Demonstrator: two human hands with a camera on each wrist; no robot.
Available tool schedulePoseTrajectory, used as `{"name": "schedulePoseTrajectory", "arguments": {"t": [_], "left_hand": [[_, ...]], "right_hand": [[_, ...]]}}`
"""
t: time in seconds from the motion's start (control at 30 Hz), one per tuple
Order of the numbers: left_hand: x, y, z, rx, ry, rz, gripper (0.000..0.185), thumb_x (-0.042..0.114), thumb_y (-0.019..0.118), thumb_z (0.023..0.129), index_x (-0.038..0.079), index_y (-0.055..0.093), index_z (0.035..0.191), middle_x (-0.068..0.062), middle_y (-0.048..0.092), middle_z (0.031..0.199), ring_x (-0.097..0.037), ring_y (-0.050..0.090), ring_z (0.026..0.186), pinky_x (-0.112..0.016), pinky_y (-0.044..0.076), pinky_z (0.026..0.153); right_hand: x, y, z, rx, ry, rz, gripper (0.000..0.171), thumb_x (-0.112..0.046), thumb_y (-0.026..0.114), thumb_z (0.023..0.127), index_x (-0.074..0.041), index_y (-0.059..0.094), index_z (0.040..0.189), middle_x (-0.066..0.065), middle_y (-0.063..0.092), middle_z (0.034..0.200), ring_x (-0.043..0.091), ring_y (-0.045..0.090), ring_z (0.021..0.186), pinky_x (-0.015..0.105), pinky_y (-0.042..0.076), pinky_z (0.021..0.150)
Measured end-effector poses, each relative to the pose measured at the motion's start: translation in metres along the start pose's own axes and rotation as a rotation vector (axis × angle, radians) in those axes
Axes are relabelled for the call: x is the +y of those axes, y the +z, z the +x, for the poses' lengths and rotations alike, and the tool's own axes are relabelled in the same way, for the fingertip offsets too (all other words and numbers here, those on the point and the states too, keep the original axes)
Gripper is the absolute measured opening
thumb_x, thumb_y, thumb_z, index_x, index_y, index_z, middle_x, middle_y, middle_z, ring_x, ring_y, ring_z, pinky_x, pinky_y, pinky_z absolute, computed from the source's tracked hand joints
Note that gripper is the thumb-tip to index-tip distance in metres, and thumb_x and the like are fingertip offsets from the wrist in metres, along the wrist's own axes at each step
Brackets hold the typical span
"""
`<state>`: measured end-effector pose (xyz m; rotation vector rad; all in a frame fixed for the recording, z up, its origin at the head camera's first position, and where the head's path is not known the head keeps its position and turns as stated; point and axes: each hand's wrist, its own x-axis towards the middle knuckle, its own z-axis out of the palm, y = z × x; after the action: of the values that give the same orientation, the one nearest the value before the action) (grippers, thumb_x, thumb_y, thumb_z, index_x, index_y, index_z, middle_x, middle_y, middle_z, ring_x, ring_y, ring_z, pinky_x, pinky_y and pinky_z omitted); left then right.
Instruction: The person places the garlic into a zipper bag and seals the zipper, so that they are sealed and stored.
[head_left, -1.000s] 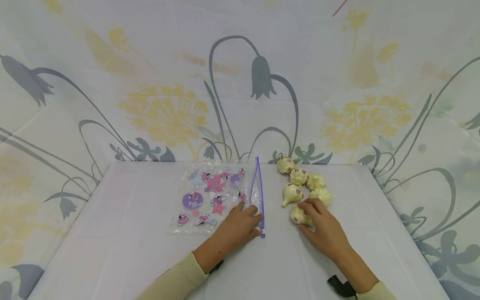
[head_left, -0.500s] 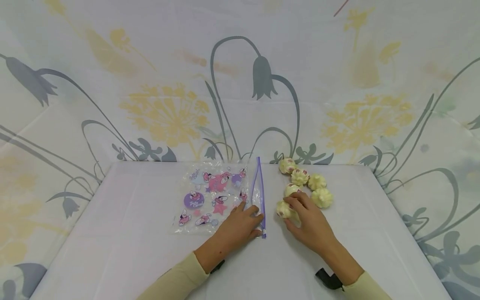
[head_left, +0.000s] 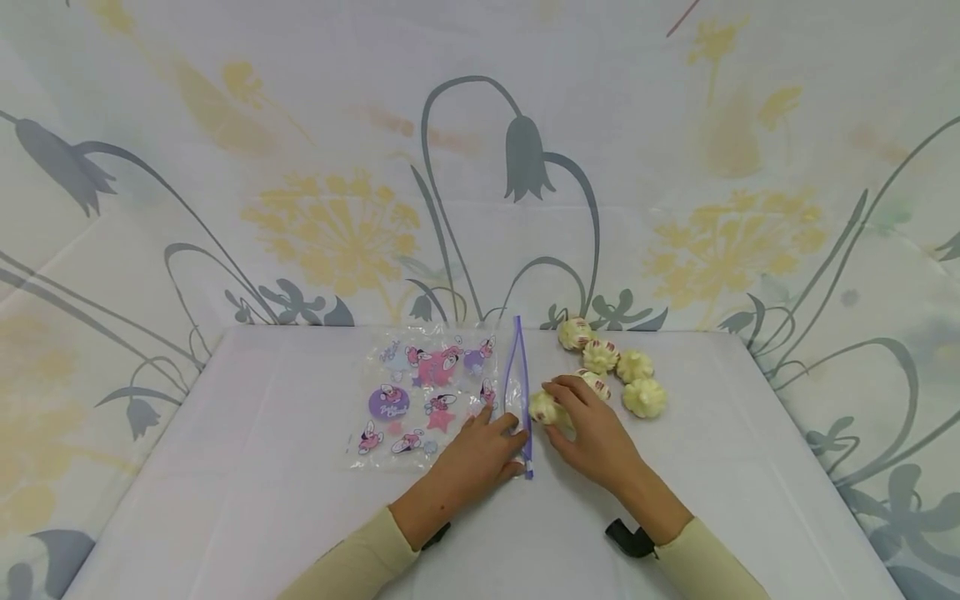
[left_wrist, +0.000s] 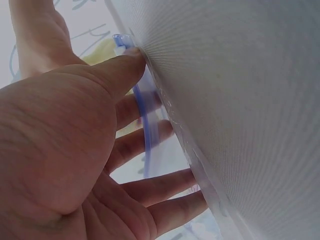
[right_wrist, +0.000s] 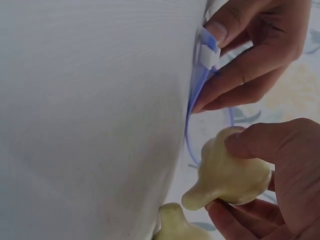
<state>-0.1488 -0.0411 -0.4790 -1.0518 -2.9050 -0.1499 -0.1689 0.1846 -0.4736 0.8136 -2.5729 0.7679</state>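
Clear plastic zip bag printed with pink and purple cartoon figures (head_left: 427,392): lies flat on the white-covered desk (head_left: 225,467), left of centre, its blue-violet zip strip (head_left: 519,392) running front to back along its right side. The mouth stands slightly parted in the head view. Nothing shows inside the bag. A round purple badge on the print carries writing too small to read.

Left hand (head_left: 468,458): rests on the bag's near right corner, fingers (left_wrist: 150,145) spread and nearly straight across the plastic, thumb tip against the zip strip's near end beside the small white-and-blue slider (right_wrist: 209,47). It curls round nothing.

Right hand (head_left: 592,433): just right of the zip strip, fingers curled round one pale cream garlic bulb with a stubby stem (right_wrist: 227,172), thumb on top. The bulb is held close beside the bag's mouth, outside it; whether it clears the desk cannot be told.

Remaining garlic bulbs (head_left: 615,371): several pale cream heads with reddish streaks, loosely clustered on the desk behind and right of the right hand, near the back edge. One lies just under the held bulb in the right wrist view.

Open room: bare desk surface left of the bag, along the front edge, and right of the garlic cluster. A floral cloth backdrop (head_left: 480,167) rises directly behind the desk.
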Motion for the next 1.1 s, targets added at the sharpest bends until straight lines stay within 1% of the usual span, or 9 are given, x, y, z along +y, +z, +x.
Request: {"name": "schedulePoseTrajectory", "arguments": {"t": [0.17, 0.4, 0.5, 0.6, 0.73, 0.83, 0.9, 0.97, 1.1], "left_hand": [[0.000, 0.000, -0.001, 0.011, 0.004, 0.026, 0.046, 0.046, 0.070, 0.100, 0.020, 0.071, 0.139, -0.004, 0.064, 0.138, -0.046, 0.058, 0.136, -0.056, 0.055, 0.105], [0.001, 0.000, 0.000, 0.002, 0.001, 0.020, 0.045, 0.045, 0.071, 0.101, 0.021, 0.071, 0.139, -0.003, 0.064, 0.138, -0.030, 0.059, 0.131, -0.052, 0.057, 0.103], [0.001, 0.001, 0.000, 0.008, 0.003, 0.023, 0.045, 0.044, 0.071, 0.101, 0.021, 0.071, 0.140, -0.002, 0.063, 0.139, -0.028, 0.059, 0.130, -0.051, 0.058, 0.101], [0.001, 0.002, 0.000, 0.008, 0.004, 0.034, 0.046, 0.045, 0.071, 0.101, 0.021, 0.070, 0.140, -0.003, 0.060, 0.146, -0.029, 0.059, 0.131, -0.052, 0.058, 0.101], [0.002, 0.003, 0.000, 0.009, 0.000, 0.068, 0.048, 0.047, 0.070, 0.101, 0.021, 0.069, 0.141, -0.004, 0.057, 0.152, -0.029, 0.059, 0.133, -0.053, 0.058, 0.100], [0.005, 0.003, -0.001, 0.024, -0.004, 0.111, 0.047, 0.048, 0.071, 0.100, 0.022, 0.071, 0.139, -0.003, 0.059, 0.148, -0.026, 0.059, 0.131, -0.052, 0.059, 0.098], [0.008, 0.004, -0.001, 0.032, -0.001, 0.138, 0.044, 0.047, 0.070, 0.100, 0.022, 0.072, 0.137, -0.001, 0.061, 0.141, -0.024, 0.060, 0.128, -0.051, 0.060, 0.096], [0.012, 0.004, -0.002, 0.040, 0.005, 0.159, 0.039, 0.043, 0.069, 0.101, 0.022, 0.073, 0.134, 0.001, 0.063, 0.136, -0.022, 0.061, 0.126, -0.050, 0.061, 0.093], [0.018, 0.001, -0.002, 0.040, 0.007, 0.170, 0.031, 0.033, 0.066, 0.105, 0.023, 0.075, 0.133, 0.003, 0.065, 0.132, -0.020, 0.062, 0.123, -0.048, 0.062, 0.091]], "right_hand": [[0.000, 0.007, 0.008, -0.018, 0.010, 0.000, 0.060, -0.008, 0.088, 0.086, -0.002, 0.063, 0.140, 0.015, 0.061, 0.140, 0.033, 0.065, 0.126, 0.049, 0.057, 0.102], [0.002, 0.017, 0.018, -0.026, 0.041, 0.006, 0.063, -0.007, 0.087, 0.086, 0.000, 0.061, 0.143, 0.016, 0.060, 0.143, 0.035, 0.061, 0.132, 0.048, 0.055, 0.106], [0.002, 0.020, 0.021, -0.031, 0.047, 0.005, 0.063, -0.007, 0.087, 0.086, 0.000, 0.060, 0.143, 0.016, 0.060, 0.143, 0.034, 0.061, 0.132, 0.048, 0.054, 0.107], [0.002, 0.021, 0.024, -0.035, 0.051, 0.010, 0.061, -0.006, 0.087, 0.086, 0.000, 0.061, 0.142, 0.016, 0.061, 0.141, 0.034, 0.061, 0.132, 0.048, 0.054, 0.108], [0.003, 0.022, 0.025, -0.043, 0.067, 0.029, 0.055, -0.006, 0.086, 0.087, -0.001, 0.064, 0.138, 0.015, 0.064, 0.136, 0.032, 0.064, 0.126, 0.048, 0.054, 0.107], [0.003, 0.024, 0.026, -0.048, 0.082, 0.037, 0.051, -0.005, 0.085, 0.088, -0.001, 0.065, 0.135, 0.014, 0.066, 0.129, 0.029, 0.068, 0.116, 0.045, 0.058, 0.099], [0.004, 0.025, 0.027, -0.052, 0.091, 0.047, 0.051, -0.005, 0.085, 0.088, -0.001, 0.065, 0.135, 0.013, 0.067, 0.125, 0.026, 0.070, 0.109, 0.043, 0.060, 0.094], [0.005, 0.027, 0.028, -0.054, 0.099, 0.058, 0.051, -0.004, 0.084, 0.089, -0.001, 0.064, 0.135, 0.013, 0.068, 0.122, 0.025, 0.071, 0.104, 0.041, 0.061, 0.089], [0.006, 0.030, 0.032, -0.060, 0.112, 0.076, 0.050, -0.004, 0.083, 0.089, 0.001, 0.063, 0.135, 0.015, 0.069, 0.118, 0.026, 0.072, 0.101, 0.041, 0.062, 0.087]]}}
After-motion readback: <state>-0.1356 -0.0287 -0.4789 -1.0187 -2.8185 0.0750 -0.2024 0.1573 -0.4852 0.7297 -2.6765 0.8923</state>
